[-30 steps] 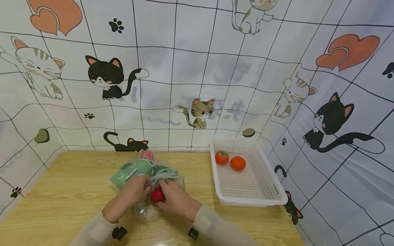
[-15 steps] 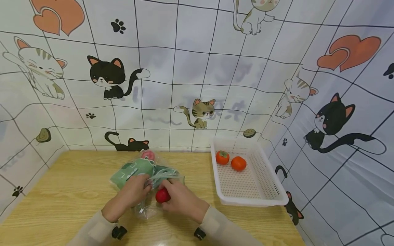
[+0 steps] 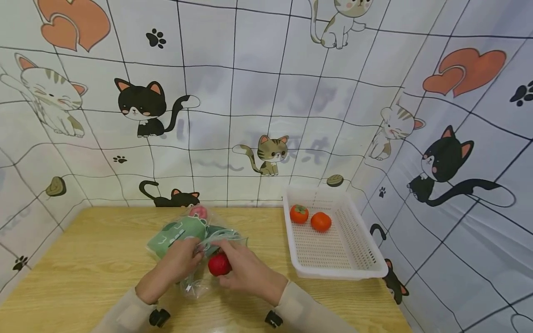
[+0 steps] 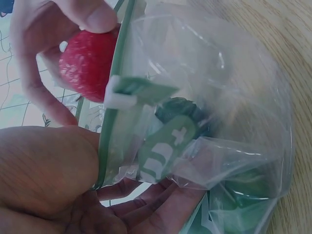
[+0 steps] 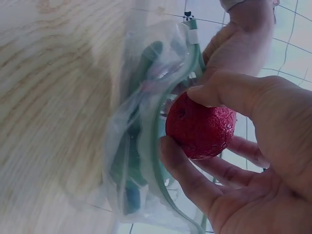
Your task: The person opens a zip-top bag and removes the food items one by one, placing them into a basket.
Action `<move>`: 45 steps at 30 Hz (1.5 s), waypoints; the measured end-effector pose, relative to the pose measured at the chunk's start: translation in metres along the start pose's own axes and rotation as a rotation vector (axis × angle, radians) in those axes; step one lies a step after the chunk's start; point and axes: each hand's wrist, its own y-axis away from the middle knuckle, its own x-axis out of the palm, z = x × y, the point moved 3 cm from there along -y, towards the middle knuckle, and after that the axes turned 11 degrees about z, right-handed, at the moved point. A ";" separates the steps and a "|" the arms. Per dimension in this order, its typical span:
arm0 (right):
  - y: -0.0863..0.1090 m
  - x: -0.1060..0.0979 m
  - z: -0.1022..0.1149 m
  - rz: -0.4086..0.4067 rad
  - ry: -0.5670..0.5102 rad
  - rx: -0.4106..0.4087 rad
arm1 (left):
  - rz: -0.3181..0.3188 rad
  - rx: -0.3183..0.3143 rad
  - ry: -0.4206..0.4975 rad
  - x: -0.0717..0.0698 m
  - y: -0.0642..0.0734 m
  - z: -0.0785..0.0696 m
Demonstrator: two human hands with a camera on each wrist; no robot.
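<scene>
At lower centre, my right hand (image 3: 250,273) pinches a red fruit (image 3: 219,264), too round to read a long axis, its dark spot facing the right wrist camera. My left hand (image 3: 176,259) grips the bag (image 3: 179,231) beside it, green shapes inside; at right, a basket (image 3: 341,273) holds two persimmons (image 3: 321,222).

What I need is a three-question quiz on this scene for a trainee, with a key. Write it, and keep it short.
1. Count: How many orange-red fruits lie in the white basket?
2. True or false: The red round object is also lying in the white basket.
3. Fill in the blank: The mouth of the clear bag is edged in the colour ____.

Key:
1. Two.
2. False; the right hand holds it at the mouth of the clear bag.
3. Green.
</scene>
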 end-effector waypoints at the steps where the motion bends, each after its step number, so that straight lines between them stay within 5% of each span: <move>1: 0.001 -0.002 0.001 -0.005 0.001 -0.003 | 0.007 -0.011 -0.001 -0.001 0.001 -0.002; 15: 0.015 -0.030 0.009 -0.067 -0.169 -0.009 | 0.002 -0.026 -0.012 -0.002 0.004 0.001; 25: 0.031 -0.077 0.006 -0.138 -0.118 0.051 | -0.005 -0.008 -0.010 -0.004 0.008 0.000; 37: 0.048 -0.130 -0.033 -0.191 0.018 0.188 | -0.012 0.010 -0.011 -0.003 0.007 -0.001; 45: 0.054 -0.157 -0.078 -0.185 0.047 0.372 | 0.000 0.003 0.000 -0.004 0.005 -0.002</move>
